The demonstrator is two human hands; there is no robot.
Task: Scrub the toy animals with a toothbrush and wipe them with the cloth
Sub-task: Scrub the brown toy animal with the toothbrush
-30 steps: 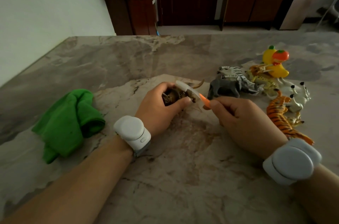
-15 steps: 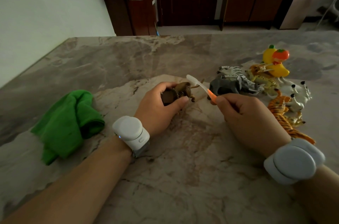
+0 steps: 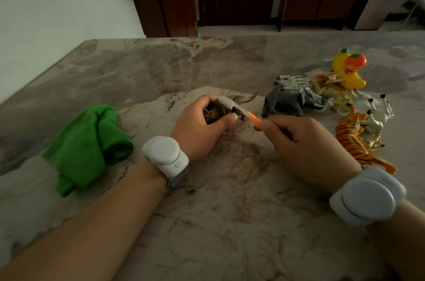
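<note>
Left hand [image 3: 197,128] sits at mid-surface [image 3: 230,211], fingers clenched round a brown toy [image 3: 216,112]. Right hand [image 3: 305,145]: fingers pinch the toothbrush [image 3: 227,103] by its orange handle, and the white head lies against the toy's back. The green cloth [image 3: 85,145] lies crumpled well to the left, untouched. Elephant [image 3: 282,102], zebra [image 3: 296,82], tiger [image 3: 354,138] and other toys are grouped at right.

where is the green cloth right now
In the head view the green cloth lies crumpled on the marble table at the person's left, apart from the left hand, which grips the brown toy animal.
</note>
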